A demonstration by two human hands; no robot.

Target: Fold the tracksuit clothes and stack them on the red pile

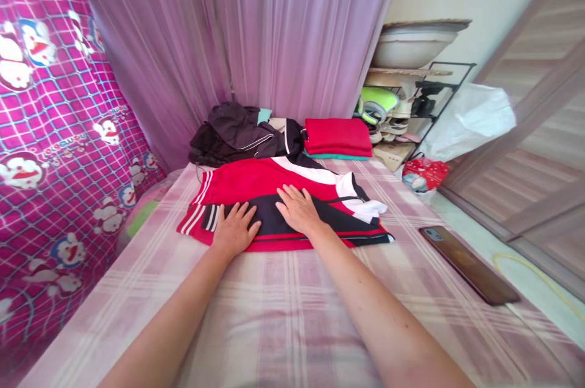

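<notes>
A red, black and white jacket lies on the plaid bed sheet, its collar end toward the right. One black sleeve is laid across its front, with a striped cuff at the left. My left hand rests flat near that cuff, fingers spread over the black fabric. Farther right, my right hand presses flat on the black sleeve, its fingers apart. Neither hand grips the cloth. What lies under the palms is hidden.
Behind the jacket are a heap of dark clothes and a folded red garment on a teal one. A phone with a cable lies at the right edge. Beyond stand a shoe rack and a white plastic bag.
</notes>
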